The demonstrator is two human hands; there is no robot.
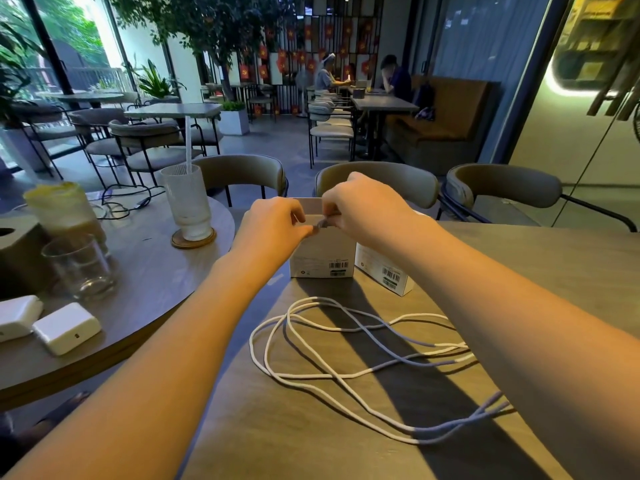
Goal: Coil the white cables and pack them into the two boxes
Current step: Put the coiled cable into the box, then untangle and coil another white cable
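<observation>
Your left hand point(273, 223) and right hand point(360, 206) meet over the open top of the upright box point(322, 251). Fingers of both are curled in, pinching something small and grey between them at the box's front rim point(320, 224). It may be a connector or a flap edge; it is too small to tell which. Both grips are narrow, fingertip pinches, not whole-hand holds.

The second box point(391, 271) stands just beside the first, to its right and partly behind your right forearm. Both sit at the far edge of the near table point(536, 258).

The white cables point(346, 355) lie loose on that table, nearer you than the boxes, in several wide overlapping loops. Strands cross each other at more than one place and run off under your right forearm. No coil is formed; judged from this, packing has barely begun.

Risks from here:
- Pulling one strand while the loops cross could draw them into a knot.
- Your right forearm lies over the strands; dragging it back may sweep cable toward the table edge.
- The upright box is light and unsupported; a downward push at the rim could tip it into its neighbour.

On the round table point(145, 271) to your left: a ribbed glass point(188, 206) on a coaster, an empty tumbler point(81, 268), two white chargers point(65, 327).
</observation>
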